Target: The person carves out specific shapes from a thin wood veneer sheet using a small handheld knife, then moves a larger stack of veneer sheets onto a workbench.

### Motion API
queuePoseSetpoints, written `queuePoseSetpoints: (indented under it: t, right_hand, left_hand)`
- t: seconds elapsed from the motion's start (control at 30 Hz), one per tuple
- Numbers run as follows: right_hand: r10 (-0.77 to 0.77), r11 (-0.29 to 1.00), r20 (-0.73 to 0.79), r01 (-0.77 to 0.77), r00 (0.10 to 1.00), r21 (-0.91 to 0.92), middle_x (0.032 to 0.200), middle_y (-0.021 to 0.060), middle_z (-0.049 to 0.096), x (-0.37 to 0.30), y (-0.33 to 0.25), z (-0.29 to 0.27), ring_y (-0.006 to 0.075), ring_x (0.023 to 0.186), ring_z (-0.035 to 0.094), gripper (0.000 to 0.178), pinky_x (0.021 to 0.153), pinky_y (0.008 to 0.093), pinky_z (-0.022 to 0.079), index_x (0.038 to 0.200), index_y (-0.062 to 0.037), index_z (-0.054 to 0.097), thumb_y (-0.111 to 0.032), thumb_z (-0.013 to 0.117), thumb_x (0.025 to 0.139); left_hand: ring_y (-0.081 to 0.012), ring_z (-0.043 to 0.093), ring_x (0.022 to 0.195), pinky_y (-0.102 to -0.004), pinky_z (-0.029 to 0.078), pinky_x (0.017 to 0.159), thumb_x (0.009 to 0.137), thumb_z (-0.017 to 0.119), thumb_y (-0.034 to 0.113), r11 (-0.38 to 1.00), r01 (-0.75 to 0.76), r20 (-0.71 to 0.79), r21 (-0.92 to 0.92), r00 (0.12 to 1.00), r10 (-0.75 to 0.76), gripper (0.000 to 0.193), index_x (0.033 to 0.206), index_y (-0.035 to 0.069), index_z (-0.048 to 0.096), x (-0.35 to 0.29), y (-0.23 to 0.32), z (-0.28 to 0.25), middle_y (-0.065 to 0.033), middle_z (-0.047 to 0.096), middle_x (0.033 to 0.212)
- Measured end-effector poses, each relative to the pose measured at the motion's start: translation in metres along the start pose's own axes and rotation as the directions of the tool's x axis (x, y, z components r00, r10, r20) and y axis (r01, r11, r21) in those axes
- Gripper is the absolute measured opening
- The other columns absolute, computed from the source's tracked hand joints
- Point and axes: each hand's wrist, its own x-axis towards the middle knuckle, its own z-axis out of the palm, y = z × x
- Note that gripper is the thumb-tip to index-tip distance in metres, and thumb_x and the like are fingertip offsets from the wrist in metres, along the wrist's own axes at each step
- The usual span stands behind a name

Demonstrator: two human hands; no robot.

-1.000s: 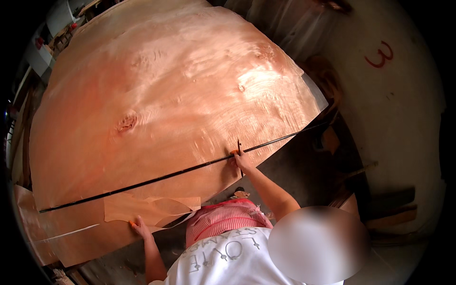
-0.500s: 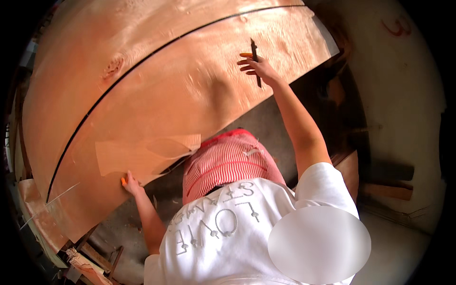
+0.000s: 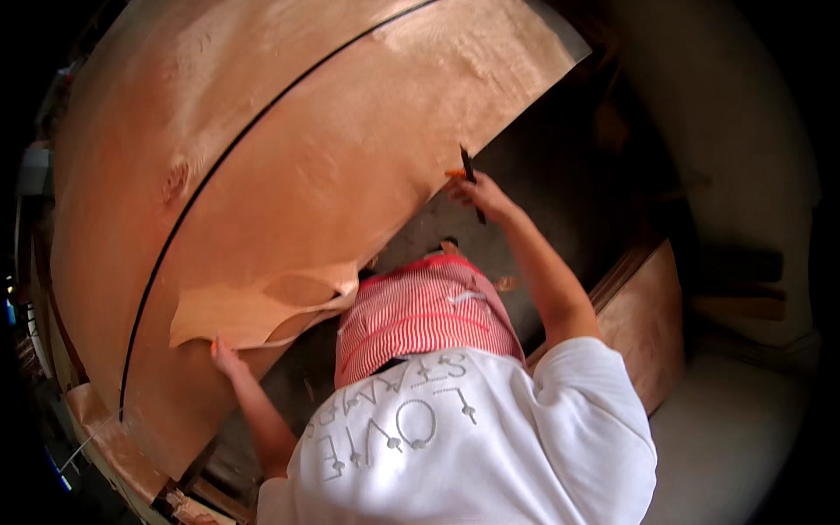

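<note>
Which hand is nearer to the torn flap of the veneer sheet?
Left. The left hand lies on the veneer sheet just under the torn flap. The right hand, holding a dark tool, is far away at the sheet's right edge.

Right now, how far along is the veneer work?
Done: the veneer sheet lies spread out, a dark line across it. In hand: right hand grips a slim dark tool at its edge; left hand presses beside a loose flap. Left: that flap sits lifted.
</note>
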Motion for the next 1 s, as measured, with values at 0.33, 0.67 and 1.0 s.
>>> queuePoseSetpoints:
  t: [0.33, 0.67, 1.0]
  right_hand:
    - [0.183, 0.976, -0.105, -0.167, 0.978, 0.143, 0.099, 0.0055, 0.062, -0.047, 0.048, -0.09, 0.0127, 0.078, 0.06, 0.028, 0.064, 0.0262, 0.046, 0.118, -0.0088, 0.048, -0.017, 0.041, 0.092]
    - [0.237, 0.954, -0.215, -0.186, 0.947, 0.235, 0.096, 0.0048, 0.062, -0.075, 0.065, -0.215, 0.0121, 0.076, 0.06, 0.025, 0.063, 0.0252, 0.045, 0.115, -0.0085, 0.049, -0.017, 0.04, 0.093]
    - [0.204, 0.952, -0.268, -0.127, 0.942, 0.278, 0.098, 0.0065, 0.063, -0.039, 0.054, -0.299, 0.0122, 0.078, 0.061, 0.027, 0.066, 0.0247, 0.047, 0.116, -0.0068, 0.049, -0.02, 0.041, 0.094]
  left_hand:
    - [-0.0291, 0.057, 0.072, -0.0343, 0.046, 0.064, 0.087, 0.056, 0.023, 0.111, -0.718, 0.103, 0.687, 0.248, 0.963, 0.027, 0.098, -0.002, 0.058, -0.054, 0.217, 0.038, -0.0165, 0.059, 0.084]
    - [-0.0339, 0.055, 0.07, -0.0405, 0.044, 0.06, 0.084, 0.054, 0.013, -0.236, -0.802, 0.464, 0.549, 0.058, 0.884, 0.011, 0.085, 0.002, 0.057, -0.236, 0.275, 0.248, -0.015, 0.056, 0.076]
    - [-0.0314, 0.058, 0.071, -0.0377, 0.045, 0.062, 0.075, 0.059, 0.006, 0.068, -0.995, 0.899, 0.067, 0.09, 0.429, 0.011, 0.085, 0.006, 0.064, -0.335, 0.279, 0.417, -0.0137, 0.062, 0.079]
